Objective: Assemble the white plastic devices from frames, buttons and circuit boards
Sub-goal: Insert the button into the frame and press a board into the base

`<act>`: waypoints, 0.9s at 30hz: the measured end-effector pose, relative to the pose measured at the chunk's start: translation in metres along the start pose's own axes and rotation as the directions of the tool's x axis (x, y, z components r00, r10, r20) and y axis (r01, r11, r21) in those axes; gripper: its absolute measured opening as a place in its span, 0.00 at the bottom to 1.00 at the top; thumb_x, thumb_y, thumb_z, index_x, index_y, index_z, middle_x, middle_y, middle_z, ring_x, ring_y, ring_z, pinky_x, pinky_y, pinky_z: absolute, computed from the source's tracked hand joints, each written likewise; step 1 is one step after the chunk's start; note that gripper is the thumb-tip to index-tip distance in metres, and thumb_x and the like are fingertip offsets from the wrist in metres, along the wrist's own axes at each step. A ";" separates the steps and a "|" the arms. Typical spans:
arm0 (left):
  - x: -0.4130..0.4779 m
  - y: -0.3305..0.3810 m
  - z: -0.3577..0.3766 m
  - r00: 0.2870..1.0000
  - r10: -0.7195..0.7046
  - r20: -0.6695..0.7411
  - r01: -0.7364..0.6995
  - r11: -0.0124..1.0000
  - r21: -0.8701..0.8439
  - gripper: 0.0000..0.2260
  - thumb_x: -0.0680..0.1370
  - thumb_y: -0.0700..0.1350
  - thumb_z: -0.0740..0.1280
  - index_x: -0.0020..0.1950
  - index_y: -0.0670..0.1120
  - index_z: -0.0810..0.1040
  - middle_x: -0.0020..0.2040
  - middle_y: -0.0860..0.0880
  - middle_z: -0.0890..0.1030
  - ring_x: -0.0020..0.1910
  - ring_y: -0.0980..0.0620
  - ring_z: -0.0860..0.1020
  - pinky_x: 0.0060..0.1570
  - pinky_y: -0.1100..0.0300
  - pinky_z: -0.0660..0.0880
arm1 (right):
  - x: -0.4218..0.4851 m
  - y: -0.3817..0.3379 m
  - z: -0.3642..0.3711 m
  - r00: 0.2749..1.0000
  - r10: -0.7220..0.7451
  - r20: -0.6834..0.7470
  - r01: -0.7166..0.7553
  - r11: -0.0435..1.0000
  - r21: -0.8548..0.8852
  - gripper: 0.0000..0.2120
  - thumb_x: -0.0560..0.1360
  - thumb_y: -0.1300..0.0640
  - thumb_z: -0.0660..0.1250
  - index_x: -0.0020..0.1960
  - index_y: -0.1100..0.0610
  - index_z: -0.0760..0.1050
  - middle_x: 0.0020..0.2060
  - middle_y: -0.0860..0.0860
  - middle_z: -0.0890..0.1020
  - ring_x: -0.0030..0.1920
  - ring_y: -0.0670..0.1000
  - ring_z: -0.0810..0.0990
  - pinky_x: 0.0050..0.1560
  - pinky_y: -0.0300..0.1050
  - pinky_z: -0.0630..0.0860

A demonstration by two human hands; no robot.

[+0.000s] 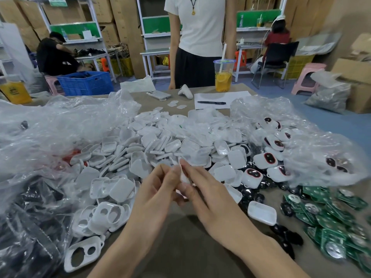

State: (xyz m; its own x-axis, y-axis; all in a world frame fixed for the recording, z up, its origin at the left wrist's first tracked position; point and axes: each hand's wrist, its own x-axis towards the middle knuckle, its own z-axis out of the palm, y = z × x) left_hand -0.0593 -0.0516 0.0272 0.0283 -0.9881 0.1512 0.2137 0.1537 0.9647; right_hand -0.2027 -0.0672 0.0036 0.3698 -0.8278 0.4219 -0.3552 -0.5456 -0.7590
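My left hand (158,189) and my right hand (202,195) meet above the table's middle and together pinch a small white plastic part (183,177), mostly hidden between the fingers. Behind them lies a big heap of white shells (170,141). White frames with two holes (84,253) lie at the lower left. Green circuit boards (329,221) are piled at the lower right, with black buttons (285,235) beside them. Assembled white devices with dark red-ringed buttons (265,160) sit right of the heap. A single white shell (262,212) lies near my right wrist.
Clear plastic bags (50,133) bulge at left and right (321,153). A person in a white top (200,37) stands across the table. A cup of yellow drink (223,77), a phone (158,94), and a pen (211,102) on paper lie at the far edge.
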 end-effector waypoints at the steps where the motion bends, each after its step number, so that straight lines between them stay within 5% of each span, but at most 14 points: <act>1: 0.000 -0.001 0.000 0.999 0.032 0.013 -0.033 0.999 0.026 0.14 0.79 0.55 0.64 0.42 0.46 0.79 0.37 0.46 0.79 0.37 0.50 0.77 0.36 0.57 0.75 | 0.002 -0.002 -0.001 0.997 0.041 -0.058 -0.036 0.996 0.076 0.19 0.84 0.43 0.55 0.73 0.42 0.69 0.58 0.35 0.78 0.56 0.36 0.77 0.55 0.27 0.69; 3: -0.003 -0.004 -0.002 0.992 0.125 0.032 -0.129 0.954 0.272 0.15 0.79 0.60 0.61 0.47 0.51 0.80 0.40 0.52 0.81 0.40 0.54 0.79 0.40 0.59 0.75 | 0.009 -0.006 -0.010 0.953 0.233 -0.192 -0.161 0.931 0.328 0.17 0.82 0.39 0.55 0.63 0.41 0.78 0.51 0.40 0.84 0.47 0.40 0.82 0.46 0.30 0.74; 6: -0.013 -0.010 0.001 0.946 0.210 0.245 -0.323 0.639 0.698 0.08 0.81 0.60 0.60 0.53 0.61 0.76 0.49 0.61 0.80 0.52 0.61 0.78 0.52 0.66 0.72 | 0.019 -0.007 -0.034 0.840 0.442 -0.316 -0.122 0.719 0.684 0.15 0.78 0.42 0.61 0.51 0.48 0.83 0.50 0.47 0.87 0.48 0.50 0.86 0.44 0.36 0.80; 10: -0.020 -0.030 0.025 0.778 0.162 0.607 -0.627 0.255 0.736 0.13 0.82 0.59 0.60 0.65 0.57 0.74 0.60 0.60 0.74 0.62 0.59 0.71 0.63 0.61 0.66 | 0.019 -0.004 -0.065 0.734 0.569 -0.370 0.094 0.455 0.885 0.10 0.80 0.53 0.64 0.55 0.56 0.81 0.54 0.56 0.86 0.51 0.55 0.87 0.46 0.38 0.82; 16: -0.005 -0.030 0.053 0.730 0.116 0.673 -0.672 -0.054 0.738 0.18 0.80 0.61 0.58 0.59 0.55 0.81 0.56 0.54 0.78 0.56 0.49 0.76 0.59 0.52 0.73 | 0.019 0.002 -0.077 0.709 0.629 -0.318 0.156 0.300 0.941 0.15 0.74 0.52 0.69 0.56 0.59 0.79 0.59 0.61 0.83 0.52 0.58 0.86 0.46 0.41 0.83; 22: -0.002 -0.025 0.050 0.778 0.100 0.620 -0.610 -0.111 0.784 0.16 0.80 0.58 0.57 0.49 0.54 0.82 0.49 0.54 0.79 0.50 0.49 0.77 0.51 0.54 0.76 | 0.020 0.003 -0.073 0.792 0.573 -0.208 0.055 0.271 0.961 0.15 0.73 0.50 0.68 0.56 0.56 0.78 0.55 0.57 0.85 0.54 0.56 0.86 0.46 0.44 0.83; 27: -0.007 -0.022 0.028 0.805 0.115 0.581 -0.584 -0.017 0.812 0.11 0.79 0.57 0.60 0.50 0.54 0.80 0.50 0.55 0.76 0.48 0.52 0.76 0.50 0.56 0.76 | 0.019 0.002 -0.071 0.800 0.569 -0.191 0.040 0.267 0.963 0.13 0.72 0.51 0.71 0.54 0.56 0.79 0.55 0.57 0.85 0.52 0.55 0.86 0.45 0.43 0.83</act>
State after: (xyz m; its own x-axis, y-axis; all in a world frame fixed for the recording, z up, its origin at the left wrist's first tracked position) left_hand -0.0914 -0.0477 0.0111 -0.5202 -0.7752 0.3584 -0.8129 0.5781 0.0706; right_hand -0.2577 -0.0931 0.0452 -0.0701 -0.9975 0.0005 0.7464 -0.0528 -0.6634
